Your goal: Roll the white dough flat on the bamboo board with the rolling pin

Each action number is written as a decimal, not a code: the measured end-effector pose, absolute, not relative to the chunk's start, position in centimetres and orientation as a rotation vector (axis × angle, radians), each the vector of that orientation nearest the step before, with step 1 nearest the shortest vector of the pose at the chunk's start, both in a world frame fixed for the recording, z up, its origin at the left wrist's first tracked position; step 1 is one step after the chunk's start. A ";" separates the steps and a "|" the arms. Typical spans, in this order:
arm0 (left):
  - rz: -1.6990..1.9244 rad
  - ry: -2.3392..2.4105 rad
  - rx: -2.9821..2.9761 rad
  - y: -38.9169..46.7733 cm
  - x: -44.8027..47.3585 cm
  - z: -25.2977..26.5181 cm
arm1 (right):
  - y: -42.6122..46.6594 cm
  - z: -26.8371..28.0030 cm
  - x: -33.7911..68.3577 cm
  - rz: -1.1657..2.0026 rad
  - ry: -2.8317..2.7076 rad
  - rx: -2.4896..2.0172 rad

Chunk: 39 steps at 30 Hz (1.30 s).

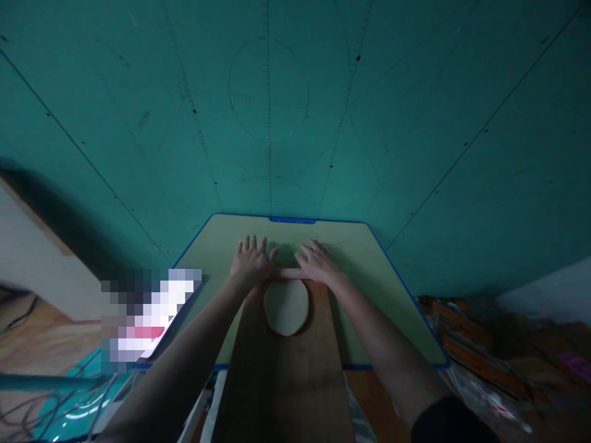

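A green wall (295, 123) is filling the far side, its face carrying ruled lines, small dark marks and a faint circle. Below it a pale bench (383, 307) with a blue rim is standing, narrowing toward its far edge. A long brown wooden board (286, 381) is lying along the middle, its near part reaching out past the bench's near edge. To the right a dim brown and orange pile (484, 363) is sitting beyond the bench, too dark to make out. On the far left a white panel (41, 264) is leaning, and a bright flat thing (157, 314), blurred into blocks, is lying at the bench's left side. A dark sleeve (447, 421) is covering part of the right arm.

Near the board's far end, a pale flat disc (286, 307) is lying between the two forearms. Just beyond it the left hand (253, 267) and right hand (318, 263) are resting palm down, each grip released, fingers spreading forward. Under them a pale rod (290, 274) is running crosswise at the board's far end, its ends hiding beneath the hands; whether it is touching the disc cannot be told.
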<state>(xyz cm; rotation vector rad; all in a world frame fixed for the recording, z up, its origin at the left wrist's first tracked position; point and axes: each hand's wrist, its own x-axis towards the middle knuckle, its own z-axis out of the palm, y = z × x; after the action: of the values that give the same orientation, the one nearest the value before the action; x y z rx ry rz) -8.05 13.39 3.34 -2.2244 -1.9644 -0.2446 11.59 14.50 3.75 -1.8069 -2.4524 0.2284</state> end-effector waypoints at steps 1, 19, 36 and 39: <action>-0.256 -1.945 -2.229 12.9 -8.1 3.2 | 14.0 3.6 11.6 0.222 -2.454 -1.807; -0.442 -1.583 -2.260 0.1 -9.0 1.3 | 1.0 2.8 12.8 -0.075 -2.467 -1.416; -0.431 -1.814 -2.260 0.9 -8.4 4.3 | -2.2 2.6 13.3 -0.091 -2.396 -1.340; -0.458 -1.781 -2.253 2.2 -8.2 3.9 | 0.3 2.6 12.9 -0.095 -2.442 -1.341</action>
<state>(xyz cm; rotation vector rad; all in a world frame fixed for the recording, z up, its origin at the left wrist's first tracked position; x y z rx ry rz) -8.23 2.23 3.92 -2.2531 -1.7808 -0.4581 12.89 0.33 2.64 -1.3412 -2.4423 -0.0946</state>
